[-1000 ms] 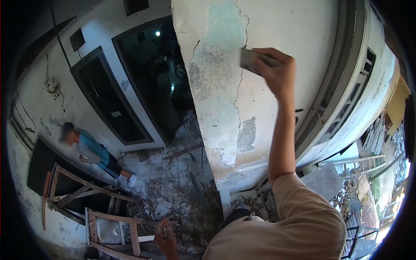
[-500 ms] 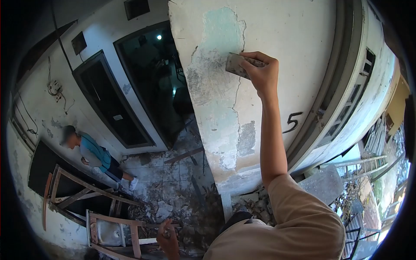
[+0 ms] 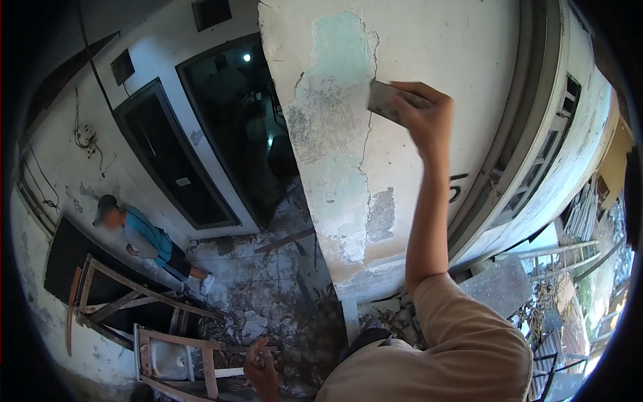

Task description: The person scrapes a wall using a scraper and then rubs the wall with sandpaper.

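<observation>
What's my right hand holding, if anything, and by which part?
Your right hand grips a flat, greyish piece by the end away from the peeling patch.

One head-worn view, wide, facing forward and down, wall (image 3: 429,43) close

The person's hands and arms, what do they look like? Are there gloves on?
No gloves: the right hand and left hand are bare. The right arm has a loose, plain tan sleeve ending near the elbow. The left sleeve can't be seen.
</observation>
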The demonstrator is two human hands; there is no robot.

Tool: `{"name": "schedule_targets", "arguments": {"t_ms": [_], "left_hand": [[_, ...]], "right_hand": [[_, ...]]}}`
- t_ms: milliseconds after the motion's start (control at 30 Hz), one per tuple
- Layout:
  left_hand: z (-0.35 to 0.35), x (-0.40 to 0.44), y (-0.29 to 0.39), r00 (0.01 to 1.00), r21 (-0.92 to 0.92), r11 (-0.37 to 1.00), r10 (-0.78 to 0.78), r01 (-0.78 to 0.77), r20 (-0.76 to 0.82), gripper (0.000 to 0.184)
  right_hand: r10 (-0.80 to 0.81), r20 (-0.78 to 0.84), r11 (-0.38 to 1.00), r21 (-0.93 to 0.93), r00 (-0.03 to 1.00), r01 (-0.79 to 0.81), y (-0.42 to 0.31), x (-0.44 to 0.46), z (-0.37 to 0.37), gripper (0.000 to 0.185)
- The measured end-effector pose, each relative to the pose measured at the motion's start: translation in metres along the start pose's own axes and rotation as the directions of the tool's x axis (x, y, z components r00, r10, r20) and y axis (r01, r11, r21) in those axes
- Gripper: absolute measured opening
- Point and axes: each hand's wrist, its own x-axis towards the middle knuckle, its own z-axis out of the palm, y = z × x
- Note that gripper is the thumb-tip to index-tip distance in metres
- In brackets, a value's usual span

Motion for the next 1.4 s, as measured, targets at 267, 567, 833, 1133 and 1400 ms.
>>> {"name": "schedule_targets", "arguments": {"t_ms": [267, 567, 833, 1133, 1400], "left_hand": [[-0.001, 0.008, -0.042, 0.913, 0.135, 0.905, 0.408, -0.403, -0.012, 0.032], [0.001, -0.004, 0.005, 1.0, -0.015, 1.0, -0.001, 0.001, -0.001, 0.034], [-0.006, -0.006, -0.02, 0.987, 0.037, 0.988, 0.153, -0.152, -0.052, 0.034], [-0.012, 0.0, -0.035, 0.999, -0.005, 0.999, 0.046, -0.046, -0.012, 0.032], [-0.015, -0.008, -0.081, 0.97, 0.227, 0.952, 0.23, -0.206, -0.085, 0.04]], "right_hand": [[0.029, 0.093, 0.98, -0.201, 0.995, -0.009, -0.005, -0.005, 0.024, 0.021], [0.038, 0.096, 0.999, -0.001, 0.995, -0.038, 0.001, 0.003, 0.031, 0.023], [0.052, 0.095, 0.997, -0.068, 0.994, -0.046, -0.004, -0.001, 0.044, 0.022], [0.1, 0.227, 0.975, 0.172, 0.969, -0.141, 0.011, 0.001, 0.049, 0.019], [-0.043, 0.757, 0.991, 0.114, 0.652, -0.066, 0.006, -0.134, 0.09, 0.016]]}}
